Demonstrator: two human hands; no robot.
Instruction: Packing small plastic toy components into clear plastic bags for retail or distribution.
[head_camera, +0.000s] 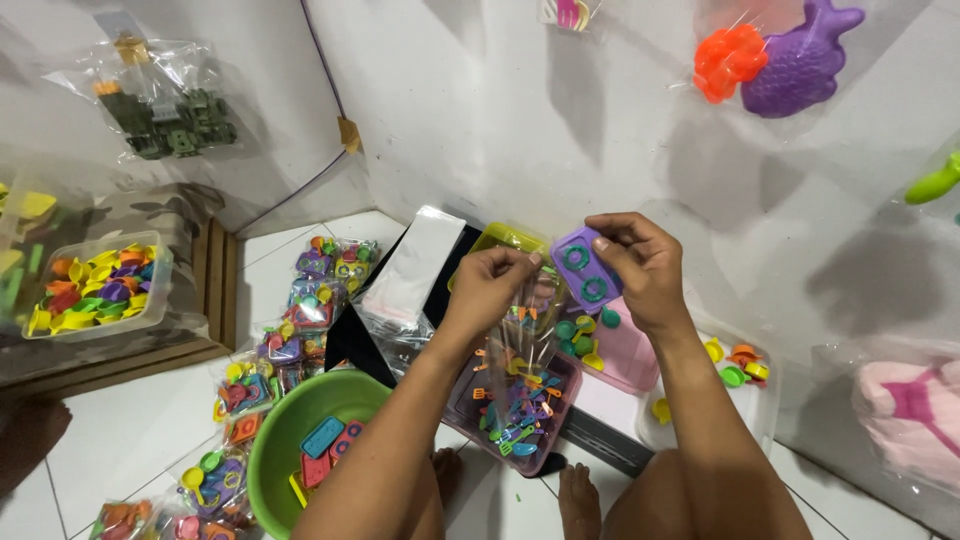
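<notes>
My right hand pinches a purple toy stove; my left hand grips the clear bag's mouth. The stove looks light and rigid, best held by its edges; the bag looks flimsy and slippery.

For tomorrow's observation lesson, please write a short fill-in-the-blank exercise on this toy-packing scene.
1. The right hand holds a toy stove coloured ____.
2. The left hand pinches a clear plastic ____.
3. The round basin by the left arm is coloured ____.

Missing words: purple; bag; green
</notes>
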